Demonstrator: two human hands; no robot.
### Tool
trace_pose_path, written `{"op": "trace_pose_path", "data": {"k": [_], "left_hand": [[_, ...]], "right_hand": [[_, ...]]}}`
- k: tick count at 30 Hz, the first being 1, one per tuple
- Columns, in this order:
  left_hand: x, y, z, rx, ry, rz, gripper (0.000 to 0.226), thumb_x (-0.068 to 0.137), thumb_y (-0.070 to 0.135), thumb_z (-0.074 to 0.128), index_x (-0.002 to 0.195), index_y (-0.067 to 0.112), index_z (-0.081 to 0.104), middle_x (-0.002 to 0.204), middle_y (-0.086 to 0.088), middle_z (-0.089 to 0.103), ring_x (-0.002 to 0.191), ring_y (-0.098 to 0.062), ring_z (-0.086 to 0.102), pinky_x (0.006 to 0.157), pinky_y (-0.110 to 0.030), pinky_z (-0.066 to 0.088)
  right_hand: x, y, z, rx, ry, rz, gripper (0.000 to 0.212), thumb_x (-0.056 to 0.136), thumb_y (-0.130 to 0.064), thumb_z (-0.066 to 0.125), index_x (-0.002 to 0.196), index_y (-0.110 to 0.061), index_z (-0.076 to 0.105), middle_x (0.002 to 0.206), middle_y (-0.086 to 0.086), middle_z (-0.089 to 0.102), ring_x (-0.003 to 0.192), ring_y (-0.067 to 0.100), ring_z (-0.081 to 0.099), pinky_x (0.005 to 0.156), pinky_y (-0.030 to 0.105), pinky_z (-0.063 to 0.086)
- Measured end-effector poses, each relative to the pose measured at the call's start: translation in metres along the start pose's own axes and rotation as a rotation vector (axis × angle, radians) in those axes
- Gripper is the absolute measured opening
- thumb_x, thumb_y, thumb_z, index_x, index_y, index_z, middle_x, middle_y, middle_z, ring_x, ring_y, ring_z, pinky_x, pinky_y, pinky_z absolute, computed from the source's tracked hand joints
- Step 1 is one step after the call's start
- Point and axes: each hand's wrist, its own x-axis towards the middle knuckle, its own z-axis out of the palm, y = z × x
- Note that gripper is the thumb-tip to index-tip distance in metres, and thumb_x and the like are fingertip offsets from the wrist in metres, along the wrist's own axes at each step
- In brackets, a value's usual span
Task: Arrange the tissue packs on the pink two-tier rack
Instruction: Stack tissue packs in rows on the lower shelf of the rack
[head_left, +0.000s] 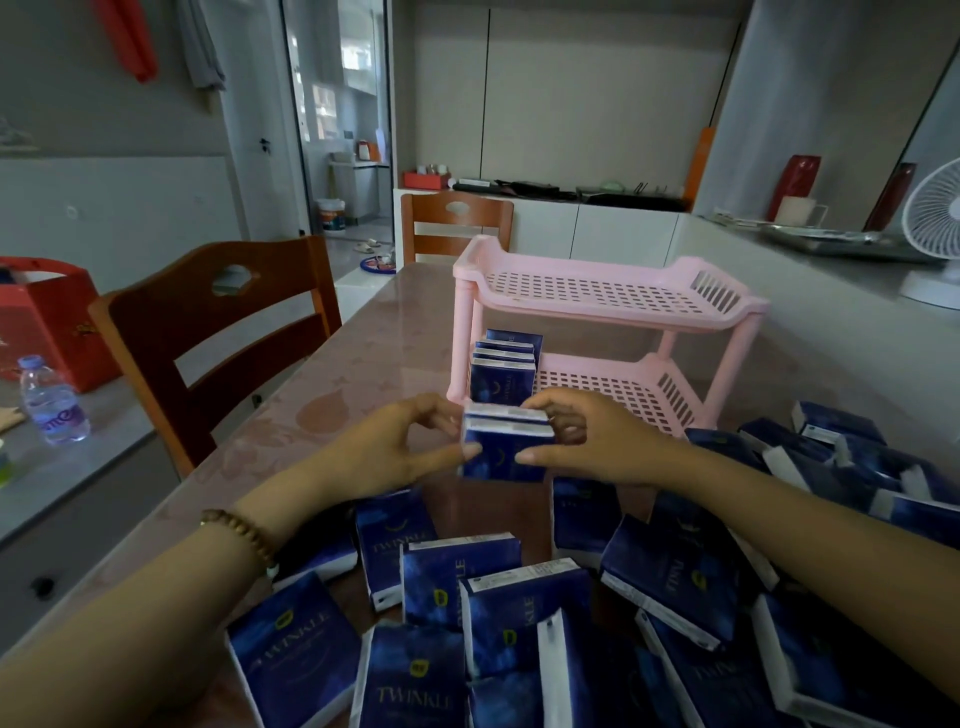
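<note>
Left hand (400, 447) and right hand (587, 441) pinch two upright Twinkle tissue packs (504, 447) between them, before the pink rack (608, 332); its lower tier holds a row of packs (503, 366), rear ones half-hidden; loose packs (519, 618) run off-frame.

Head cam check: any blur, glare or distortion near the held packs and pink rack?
Head view: wide-angle bowing at the edges; dim light; soft sheen on the glossy brown tabletop; the two dark blue tissue packs pinched between left hand and right hand look slightly motion-soft; the pink plastic two-tier rack is sharp.
</note>
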Motion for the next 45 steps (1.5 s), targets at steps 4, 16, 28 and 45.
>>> {"op": "trace_pose_path", "data": {"k": [4,16,28,45], "left_hand": [[0.012,-0.004,-0.016,0.094,0.099,-0.097,0.083,0.062,0.064,0.056,0.134,0.027,0.038,0.125,0.007,0.051,0.112,-0.008,0.052,0.093,-0.023,0.041],[0.058,0.012,0.005,-0.237,-0.052,-0.090,0.040,0.085,0.019,0.064,0.115,0.032,0.041,0.112,0.013,0.053,0.088,0.009,0.055,0.077,-0.002,0.047],[0.069,-0.008,0.018,-0.284,0.065,-0.060,0.055,0.086,0.013,0.063,0.135,0.013,0.038,0.113,0.010,0.052,0.088,0.009,0.052,0.065,0.006,0.038],[0.071,-0.011,0.018,-0.352,0.042,-0.049,0.051,0.083,0.011,0.066,0.121,0.029,0.037,0.105,0.017,0.053,0.081,0.017,0.056,0.065,0.003,0.041]], "right_hand": [[0.003,0.007,-0.024,0.057,0.150,0.027,0.042,0.077,-0.025,0.073,0.114,-0.019,0.054,0.113,-0.005,0.064,0.103,0.010,0.062,0.087,0.024,0.051],[0.046,0.035,-0.023,0.003,0.240,0.136,0.044,0.077,-0.024,0.075,0.115,-0.019,0.053,0.114,0.002,0.060,0.097,0.019,0.061,0.081,0.027,0.051],[0.070,0.039,-0.010,0.112,0.321,0.244,0.056,0.081,-0.046,0.065,0.126,-0.022,0.041,0.125,-0.003,0.044,0.113,0.012,0.045,0.085,0.025,0.039],[0.125,0.039,-0.004,0.289,0.337,0.314,0.041,0.093,-0.034,0.052,0.126,-0.013,0.037,0.124,0.006,0.053,0.105,0.018,0.055,0.091,0.033,0.046]]}}
